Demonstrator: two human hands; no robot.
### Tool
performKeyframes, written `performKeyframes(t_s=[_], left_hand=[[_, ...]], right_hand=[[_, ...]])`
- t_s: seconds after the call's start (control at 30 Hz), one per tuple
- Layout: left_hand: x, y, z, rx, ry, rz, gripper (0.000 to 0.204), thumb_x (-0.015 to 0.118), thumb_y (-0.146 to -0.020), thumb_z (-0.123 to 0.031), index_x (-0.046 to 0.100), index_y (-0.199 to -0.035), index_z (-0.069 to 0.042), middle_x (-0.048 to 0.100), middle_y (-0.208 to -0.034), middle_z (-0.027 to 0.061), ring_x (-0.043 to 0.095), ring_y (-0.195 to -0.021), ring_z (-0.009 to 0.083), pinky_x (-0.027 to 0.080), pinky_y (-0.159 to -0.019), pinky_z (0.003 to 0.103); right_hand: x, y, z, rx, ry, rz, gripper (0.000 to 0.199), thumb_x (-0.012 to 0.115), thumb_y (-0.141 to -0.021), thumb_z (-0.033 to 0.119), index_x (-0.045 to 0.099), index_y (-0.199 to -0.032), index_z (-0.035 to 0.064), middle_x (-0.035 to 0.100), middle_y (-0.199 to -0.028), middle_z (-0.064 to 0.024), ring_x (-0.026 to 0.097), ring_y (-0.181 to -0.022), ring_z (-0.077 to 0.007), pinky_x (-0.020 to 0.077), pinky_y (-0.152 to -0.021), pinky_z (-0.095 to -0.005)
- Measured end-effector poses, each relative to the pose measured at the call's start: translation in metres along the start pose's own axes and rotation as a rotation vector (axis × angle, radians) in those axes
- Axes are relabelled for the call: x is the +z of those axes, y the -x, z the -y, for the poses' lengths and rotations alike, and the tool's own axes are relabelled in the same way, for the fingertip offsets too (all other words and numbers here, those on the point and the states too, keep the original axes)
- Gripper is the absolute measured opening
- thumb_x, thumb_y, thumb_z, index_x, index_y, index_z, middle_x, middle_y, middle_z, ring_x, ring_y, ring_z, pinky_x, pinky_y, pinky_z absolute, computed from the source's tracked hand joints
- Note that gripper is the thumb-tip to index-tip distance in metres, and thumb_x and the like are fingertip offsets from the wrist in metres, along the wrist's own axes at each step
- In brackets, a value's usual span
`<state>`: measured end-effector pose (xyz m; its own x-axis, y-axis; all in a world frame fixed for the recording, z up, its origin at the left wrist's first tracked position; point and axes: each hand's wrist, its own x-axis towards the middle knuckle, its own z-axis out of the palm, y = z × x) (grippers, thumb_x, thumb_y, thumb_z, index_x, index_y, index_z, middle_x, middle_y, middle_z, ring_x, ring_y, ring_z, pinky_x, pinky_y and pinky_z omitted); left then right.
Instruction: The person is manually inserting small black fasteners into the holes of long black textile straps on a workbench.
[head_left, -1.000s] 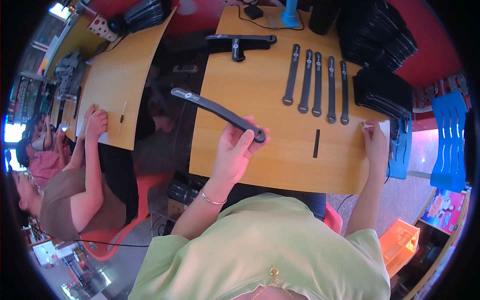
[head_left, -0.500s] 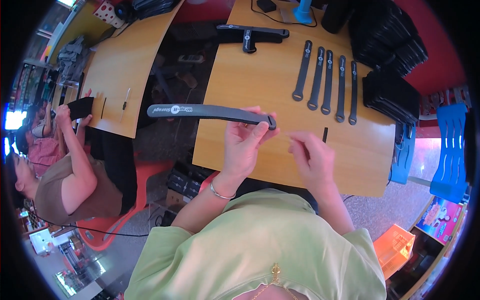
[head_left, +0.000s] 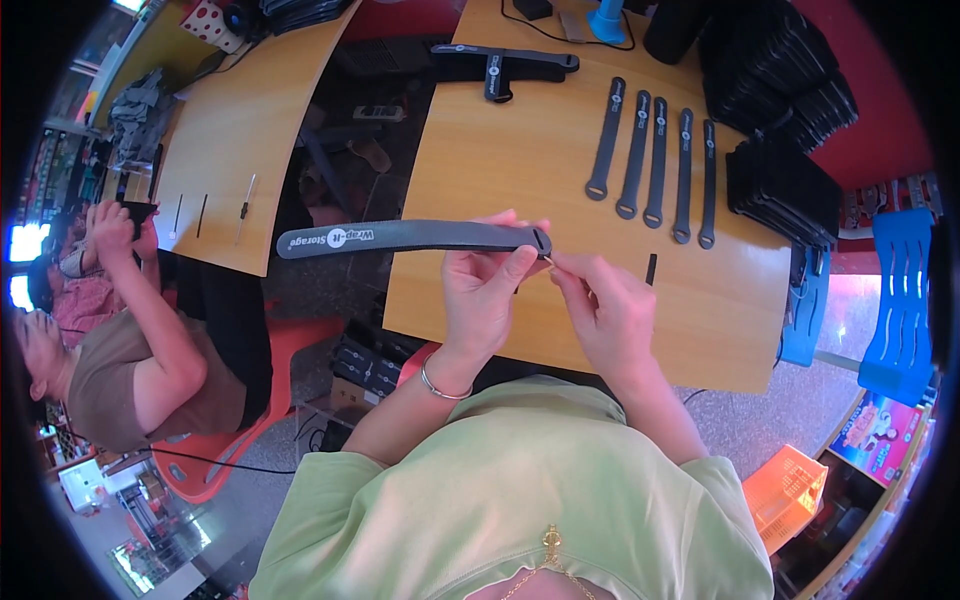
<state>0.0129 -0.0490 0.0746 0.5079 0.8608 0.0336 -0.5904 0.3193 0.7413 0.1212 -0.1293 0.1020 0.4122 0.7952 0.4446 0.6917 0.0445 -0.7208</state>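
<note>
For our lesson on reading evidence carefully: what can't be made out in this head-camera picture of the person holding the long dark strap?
- Head view: the right hand pinches something thin and pale at the strap end; too small to identify.
- The strap's end under the left hand is covered by its fingers.
- The black stacks at the table edge are too dark to count.
- The floor below the person's shirt is hidden.

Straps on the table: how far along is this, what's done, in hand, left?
Done, by the look of it: five dark straps lie in a neat row on the wooden table. In hand: the left hand holds a sixth long strap level, and the right hand pinches something thin at its end. Left: a small dark strip lies loose, and black stacks sit at the right, contents unclear.
</note>
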Motion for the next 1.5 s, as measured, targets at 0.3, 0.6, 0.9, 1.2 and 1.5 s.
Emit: performKeyframes(t_s=[0.3, 0.6, 0.9, 1.2, 1.5], left_hand=[[-0.002, -0.001, -0.001, 0.028, -0.026, 0.011, 0.035, 0.063, -0.081, 0.003, 0.053, -0.114, -0.002, 0.061, -0.102, 0.0083, 0.059, -0.104, 0.0254, 0.053, -0.086, 0.037], [-0.005, 0.000, -0.001, 0.041, -0.202, -0.016, 0.034, 0.063, -0.081, 0.004, 0.052, -0.113, 0.000, 0.059, -0.102, 0.0093, 0.060, -0.102, 0.0221, 0.052, -0.080, 0.028], [-0.004, -0.003, 0.000, 0.216, -0.346, 0.090, 0.031, 0.059, -0.083, 0.006, 0.049, -0.111, 0.001, 0.055, -0.106, 0.0132, 0.059, -0.101, 0.0196, 0.049, -0.082, 0.026], [-0.021, -0.022, -0.022, -0.106, -0.234, 0.143, 0.029, 0.059, -0.086, 0.000, 0.050, -0.113, 0.002, 0.059, -0.097, 0.0103, 0.060, -0.091, 0.0172, 0.053, -0.080, 0.030], [-0.022, -0.025, -0.017, -0.342, -0.332, 0.028, 0.031, 0.062, -0.085, -0.003, 0.051, -0.113, 0.002, 0.061, -0.097, 0.0096, 0.062, -0.089, 0.0154, 0.053, -0.079, 0.029]], right_hand=[[0.002, 0.000, -0.001, 0.038, -0.038, 0.014, 0.010, 0.068, -0.077, 0.006, 0.061, -0.084, 0.0060, 0.062, -0.068, -0.0094, 0.061, -0.058, -0.0232, 0.0464, -0.050, -0.0320], [-0.001, -0.003, -0.001, -0.058, 0.123, 0.047, 0.009, 0.066, -0.077, -0.001, 0.061, -0.083, 0.0034, 0.063, -0.067, -0.0081, 0.055, -0.052, -0.0137, 0.0416, -0.047, -0.0250], [0.018, -0.002, -0.001, 0.487, -0.545, 0.084, 0.016, 0.059, -0.086, 0.003, 0.052, -0.101, 0.0048, 0.067, -0.075, -0.0073, 0.061, -0.060, -0.0082, 0.0448, -0.053, -0.0203], [0.025, -0.006, -0.014, 0.146, -0.307, 0.038, 0.013, 0.063, -0.082, 0.005, 0.058, -0.094, 0.0053, 0.065, -0.071, -0.0097, 0.064, -0.059, -0.0198, 0.0474, -0.053, -0.0280], [0.020, -0.007, -0.015, 0.175, -0.199, 0.098, 0.016, 0.064, -0.081, 0.007, 0.061, -0.096, 0.0062, 0.066, -0.074, -0.0098, 0.066, -0.064, -0.0201, 0.0497, -0.055, -0.0277]])
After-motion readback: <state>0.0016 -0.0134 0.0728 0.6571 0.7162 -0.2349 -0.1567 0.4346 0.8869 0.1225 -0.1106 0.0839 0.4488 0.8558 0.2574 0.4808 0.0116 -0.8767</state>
